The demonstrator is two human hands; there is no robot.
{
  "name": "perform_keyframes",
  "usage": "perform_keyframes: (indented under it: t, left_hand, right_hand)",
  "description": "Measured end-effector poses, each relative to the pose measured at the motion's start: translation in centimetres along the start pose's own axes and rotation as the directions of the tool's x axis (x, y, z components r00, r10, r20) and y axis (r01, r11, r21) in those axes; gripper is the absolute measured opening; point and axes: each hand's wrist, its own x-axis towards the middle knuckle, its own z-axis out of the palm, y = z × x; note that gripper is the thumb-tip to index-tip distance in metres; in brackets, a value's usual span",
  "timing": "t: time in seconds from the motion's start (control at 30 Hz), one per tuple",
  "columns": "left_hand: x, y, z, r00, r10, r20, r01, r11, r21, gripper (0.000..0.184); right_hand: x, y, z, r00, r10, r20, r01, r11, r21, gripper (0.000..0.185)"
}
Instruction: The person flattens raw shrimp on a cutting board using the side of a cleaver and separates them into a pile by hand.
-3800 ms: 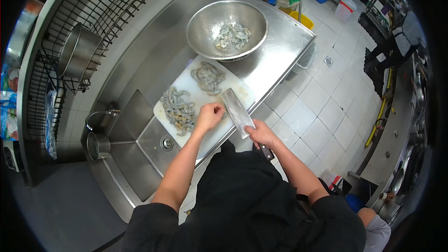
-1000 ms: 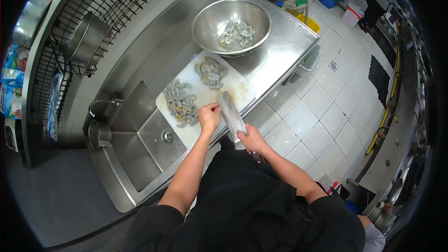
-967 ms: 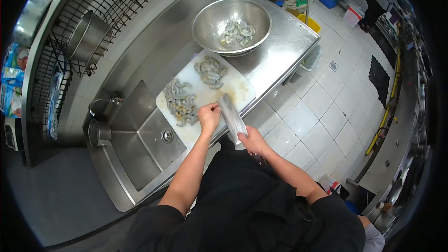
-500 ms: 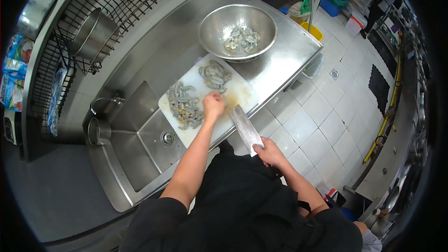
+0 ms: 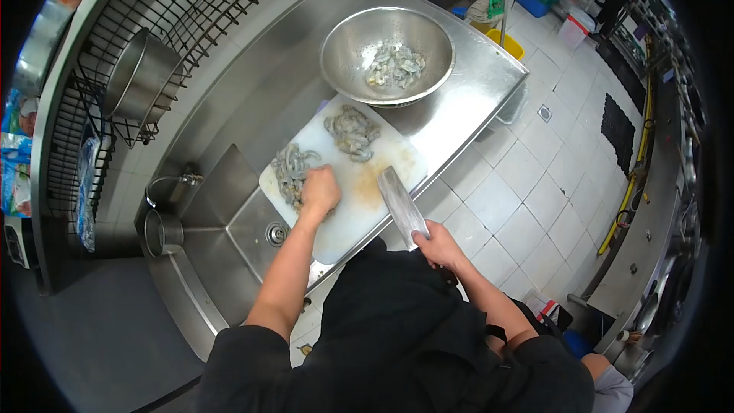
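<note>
Gripping a cleaver (image 5: 401, 200) in our right hand (image 5: 439, 245), we have our left hand (image 5: 319, 190) at mid-frame on one shrimp heap (image 5: 289, 167), fingertips hidden, grip unclear; a second heap (image 5: 352, 134) and top-center colander (image 5: 345, 58) shrimp (image 5: 397, 66) suggest work partway.

Head view: no text, brand, number or sign legible. Packets (image 5: 17, 154) at far left edge show blue, white and reddish patches, possibly printed labels; too small and distorted there to make out any lettering.
</note>
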Motion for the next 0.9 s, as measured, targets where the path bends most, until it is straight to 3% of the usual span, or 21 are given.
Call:
perform_keyframes:
  t: [0.07,0.13,0.17,0.23,0.37,0.5,0.7,0.77,0.9]
  left_hand:
    - [-0.5,0.0,1.4,0.999,0.033,-0.036,-0.036,0.996,-0.079,0.026]
    - [-1.8,1.9,1.2,0.998,0.062,0.006,-0.053,0.897,-0.438,0.022]
    - [-2.4,2.3,2.1,0.998,0.062,0.010,-0.051,0.897,-0.439,0.022]
    - [-3.5,2.7,4.1,0.952,0.224,-0.209,-0.301,0.812,-0.501,0.022]
    - [-3.8,2.8,5.8,0.909,0.182,-0.376,-0.349,0.824,-0.447,0.013]
    - [-4.1,3.3,5.2,0.914,0.161,-0.374,-0.323,0.845,-0.425,0.013]
    - [-5.0,4.1,5.6,0.931,-0.007,-0.364,-0.182,0.856,-0.483,0.015]
    - [-5.4,4.5,5.5,0.948,-0.124,-0.293,-0.064,0.828,-0.557,0.015]
    - [-5.9,4.2,6.2,0.955,-0.218,-0.201,0.040,0.766,-0.642,0.017]
  right_hand:
    - [0.4,-0.1,0.2,1.000,0.005,0.008,-0.005,1.000,0.008,0.035]
    - [0.6,-0.8,0.2,0.998,-0.001,0.060,-0.004,0.996,0.094,0.034]
    - [0.6,-1.1,0.3,0.998,0.003,0.060,-0.009,0.996,0.094,0.034]
    - [0.9,-1.8,0.6,0.997,0.003,0.073,-0.013,0.990,0.141,0.033]
    - [2.9,-2.0,1.2,0.997,-0.022,0.073,0.009,0.986,0.168,0.033]
    - [2.3,-2.2,1.7,0.996,-0.032,0.086,0.020,0.991,0.135,0.032]
    - [0.0,-0.8,1.6,0.987,-0.024,0.161,0.011,0.997,0.078,0.031]
    - [1.2,-0.8,2.1,0.991,-0.076,0.113,0.067,0.994,0.083,0.031]
    - [2.4,-1.0,2.6,0.989,-0.135,0.068,0.132,0.990,0.045,0.031]
